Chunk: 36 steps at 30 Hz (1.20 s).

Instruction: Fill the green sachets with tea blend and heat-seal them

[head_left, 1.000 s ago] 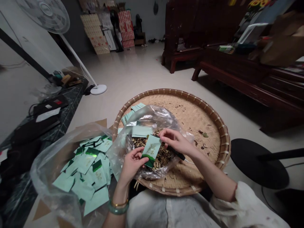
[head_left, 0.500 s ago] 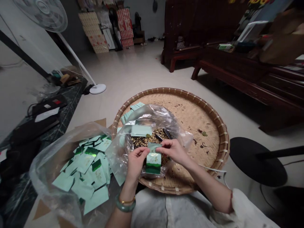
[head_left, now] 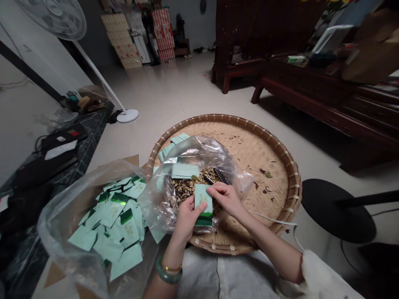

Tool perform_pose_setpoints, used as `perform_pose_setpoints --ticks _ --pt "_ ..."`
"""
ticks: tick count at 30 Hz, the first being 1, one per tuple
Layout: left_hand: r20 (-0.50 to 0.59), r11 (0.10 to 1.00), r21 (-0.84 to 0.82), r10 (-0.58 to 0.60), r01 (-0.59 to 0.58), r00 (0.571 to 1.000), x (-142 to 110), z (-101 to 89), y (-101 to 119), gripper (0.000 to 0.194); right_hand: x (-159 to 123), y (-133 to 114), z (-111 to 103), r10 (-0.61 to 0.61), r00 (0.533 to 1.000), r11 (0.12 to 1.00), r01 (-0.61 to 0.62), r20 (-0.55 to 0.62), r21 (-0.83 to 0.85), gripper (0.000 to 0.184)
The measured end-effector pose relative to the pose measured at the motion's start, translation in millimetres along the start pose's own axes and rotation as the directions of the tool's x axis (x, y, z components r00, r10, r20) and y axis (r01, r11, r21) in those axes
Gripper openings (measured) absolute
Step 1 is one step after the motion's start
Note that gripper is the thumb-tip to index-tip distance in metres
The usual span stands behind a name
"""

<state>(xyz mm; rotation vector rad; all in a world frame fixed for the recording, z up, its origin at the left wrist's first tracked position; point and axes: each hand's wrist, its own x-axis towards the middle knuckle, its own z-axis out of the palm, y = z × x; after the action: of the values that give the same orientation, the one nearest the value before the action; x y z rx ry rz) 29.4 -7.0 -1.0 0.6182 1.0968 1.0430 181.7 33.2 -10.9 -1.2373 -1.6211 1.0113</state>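
A light-green tea sachet (head_left: 203, 198) with a dark-green lower band stands between my hands. My left hand (head_left: 186, 218) grips its left side, the thumb across its front. At its upper right edge, my right hand (head_left: 227, 200) pinches it. Below and behind lies a clear plastic bag (head_left: 205, 146) holding a dry, dark-and-yellow leafy mix (head_left: 183, 189). Green sachets (head_left: 185, 170) rest on the mix at the bag's far left. Just beyond my right hand are slim black tool ends (head_left: 220, 176); a white cord runs out from under my right forearm.
A round woven bamboo tray (head_left: 264, 143) carries the bag, a row of sachets (head_left: 180, 138) and leaf scraps. On the left, a plastic-lined box (head_left: 52, 220) holds many loose sachets (head_left: 109, 211). A white fan (head_left: 127, 116) and dark wooden furniture (head_left: 311, 99) stand beyond.
The sachet went from tilted and bent to upright and flatter. My left hand has moved right and now holds its side; my right hand has left the black tool and pinches the sachet's upper edge.
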Motion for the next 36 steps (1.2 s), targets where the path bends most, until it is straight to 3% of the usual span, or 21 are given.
perform_pose_setpoints --ticks 3,6,8,10,12,14,17,20,23,29,33,36 --pt "-0.048 1.0 -0.011 0.01 -0.011 0.999 -1.3 -0.2 0.8 0.046 2.7 4.2 -9.3 -0.095 0.995 0.92 0.072 -0.043 -0.384 0.029" --pt "-0.071 0.999 -0.034 0.012 -0.015 0.997 -1.7 -0.4 2.1 0.047 7.1 10.7 -13.4 -0.074 0.997 0.691 0.064 0.017 -0.72 0.056" --pt "-0.074 0.998 -0.056 0.002 -0.006 0.997 -2.3 -0.2 3.0 0.048 10.5 15.0 -13.0 0.02 0.996 0.586 0.054 0.081 -0.809 0.067" --pt "-0.065 0.997 -0.079 -0.013 0.008 0.998 -3.1 -0.3 3.8 0.048 14.2 17.8 -13.8 0.071 0.991 0.566 0.056 0.116 -0.822 0.07" --pt "-0.054 0.996 -0.09 -0.024 0.019 0.998 -3.8 -1.2 4.2 0.047 17.7 18.4 -19.2 0.061 0.99 0.638 0.059 0.127 -0.768 0.069" --pt "-0.052 0.996 -0.086 -0.029 0.024 0.998 -4.0 -2.8 4.5 0.047 20.5 16.4 -30.1 0.073 0.988 0.782 0.026 0.133 -0.622 0.065" --pt "-0.047 0.997 -0.071 -0.044 0.04 0.998 -2.8 -5.5 4.9 0.048 22.0 7.5 -52.0 0.207 0.94 0.965 -0.152 0.271 -0.213 0.059" --pt "-0.022 0.996 -0.059 -0.063 0.061 0.998 -0.7 -7.1 5.4 0.048 21.0 -5.8 -69.1 0.251 0.837 0.941 -0.328 0.486 0.079 0.06" --pt "0.029 0.997 -0.018 -0.076 0.077 0.997 0.8 -8.0 5.2 0.046 20.5 -16.9 -73.7 0.258 0.765 0.915 -0.39 0.59 0.105 0.062" --pt "0.103 0.988 0.08 -0.142 0.134 0.985 0.9 -9.7 5.2 0.05 25.6 -24.1 -61.6 0.219 0.748 0.937 -0.34 0.626 0.079 0.051" --pt "0.096 0.985 0.097 -0.149 0.14 0.984 -0.4 -10.8 8.4 0.05 28.0 -25.3 -55.2 0.225 0.704 0.935 -0.351 0.673 0.054 0.043" --pt "0.09 0.988 0.088 -0.137 0.129 0.986 -1.0 -11.9 9.6 0.05 26.7 -25.8 -51.4 0.234 0.718 0.933 -0.356 0.656 0.056 0.039"
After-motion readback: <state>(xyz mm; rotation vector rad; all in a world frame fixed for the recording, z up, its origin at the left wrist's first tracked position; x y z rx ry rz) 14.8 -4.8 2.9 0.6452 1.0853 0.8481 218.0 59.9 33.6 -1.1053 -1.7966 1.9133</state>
